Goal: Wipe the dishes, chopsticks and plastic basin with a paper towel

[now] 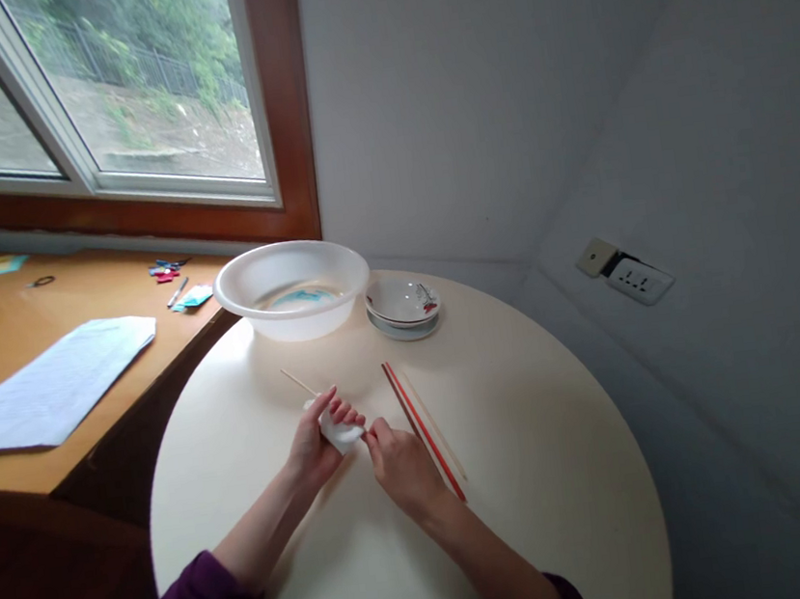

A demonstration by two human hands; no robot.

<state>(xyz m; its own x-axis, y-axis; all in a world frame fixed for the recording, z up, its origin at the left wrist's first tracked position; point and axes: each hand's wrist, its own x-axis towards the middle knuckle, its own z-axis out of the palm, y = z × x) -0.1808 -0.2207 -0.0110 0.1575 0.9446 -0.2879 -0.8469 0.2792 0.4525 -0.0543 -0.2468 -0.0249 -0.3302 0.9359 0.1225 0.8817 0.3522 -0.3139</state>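
My left hand (313, 438) is closed around a white tissue or cloth (342, 433), with a thin light-coloured chopstick (298, 382) running through it. The stick's tip points out to the upper left. At its other end, my right hand (399, 460) pinches the chopstick close to the white wipe. Just right of that hand, more chopsticks lie side by side on the table: a dark brown one (402, 396), a red one (425, 415) and a pale one (437, 426). My right hand hides part of the brown one.
A round white table (543, 515) is under my hands. Toward the back stand a translucent plastic basin (297, 327) and stacked dishes (401, 301). On the left, a wooden desk (78, 290) holds papers (52, 381), a pen (178, 293) and small packets (194, 298). A wall socket (637, 278) is at right.
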